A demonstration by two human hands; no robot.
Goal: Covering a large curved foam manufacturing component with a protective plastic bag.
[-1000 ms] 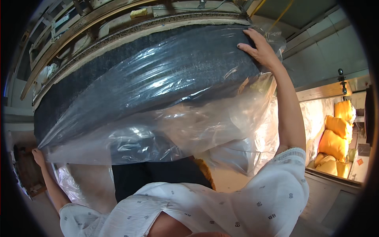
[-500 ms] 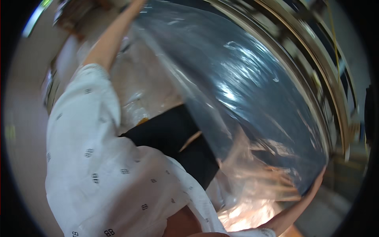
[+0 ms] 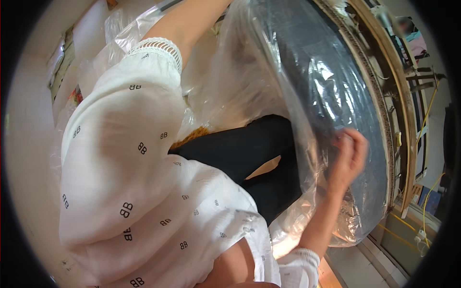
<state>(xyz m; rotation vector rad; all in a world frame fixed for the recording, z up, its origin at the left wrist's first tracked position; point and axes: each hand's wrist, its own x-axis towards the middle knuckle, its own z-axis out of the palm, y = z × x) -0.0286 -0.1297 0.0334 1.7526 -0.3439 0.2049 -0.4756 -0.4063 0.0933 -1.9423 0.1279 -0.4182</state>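
Observation:
A large sheet of clear plastic film (image 3: pixel 240 81) spreads in front of me and over a broad dark blue-grey panel (image 3: pixel 355 110), whose kind I cannot make out. Shiny creases run along the film where it lies on the panel. My right hand (image 3: pixel 350 156) is above the panel with its fingers curled in. Slight blur and the bent fingers hide whether film is caught between them. My left arm reaches to the top edge of the view, and the hand there is out of sight.
Wooden rails of a frame or rack (image 3: pixel 403 91) run along the panel's right side. A yellow cord (image 3: pixel 425 204) hangs at the far right near a blue box (image 3: pixel 430 199). Another person (image 3: pixel 413 38) is partly visible at the upper right.
My right hand has left the panel's lower right corner and moved up and inward over the film. My left hand has gone out at the top, and the view has shifted.

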